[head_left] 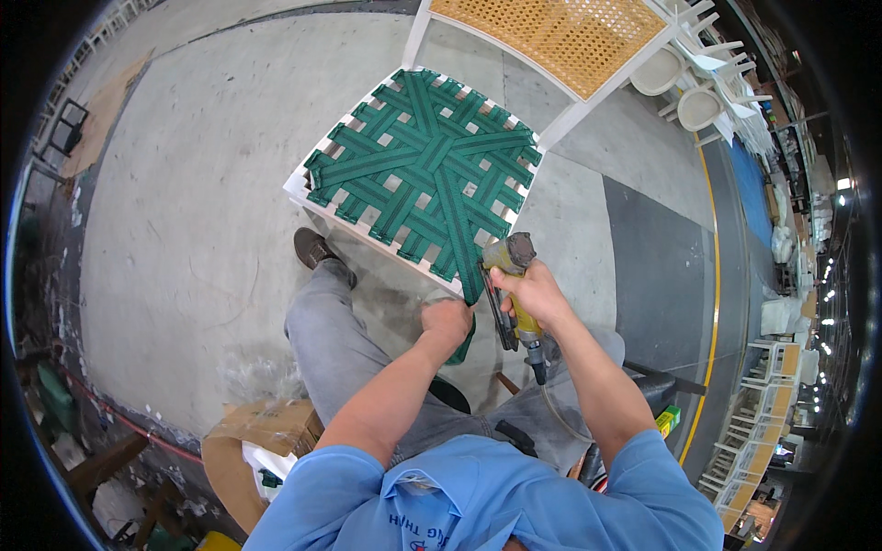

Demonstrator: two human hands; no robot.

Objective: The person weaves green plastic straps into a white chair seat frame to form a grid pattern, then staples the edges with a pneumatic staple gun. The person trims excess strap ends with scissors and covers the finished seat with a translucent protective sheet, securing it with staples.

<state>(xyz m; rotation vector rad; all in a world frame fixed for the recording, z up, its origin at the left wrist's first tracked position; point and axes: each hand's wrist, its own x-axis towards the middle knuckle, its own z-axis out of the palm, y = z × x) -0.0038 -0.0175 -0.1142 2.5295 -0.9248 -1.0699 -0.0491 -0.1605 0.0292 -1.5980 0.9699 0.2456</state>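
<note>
Chair [439, 154] just ahead of both hands, green webbing [456, 220] across its seat; left hand [447, 319] clenches webbing, right hand [540, 294] grips a staple gun [525, 318]. Behind-left of them, a box [280, 424] holds white plastic [261, 459].

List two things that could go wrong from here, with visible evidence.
The left hand is close to the yellow stapler-like tool held in the right hand, so a slip or misfire might injure it.
The hose crosses the right thigh, so it could snag and tug the tool.
</note>
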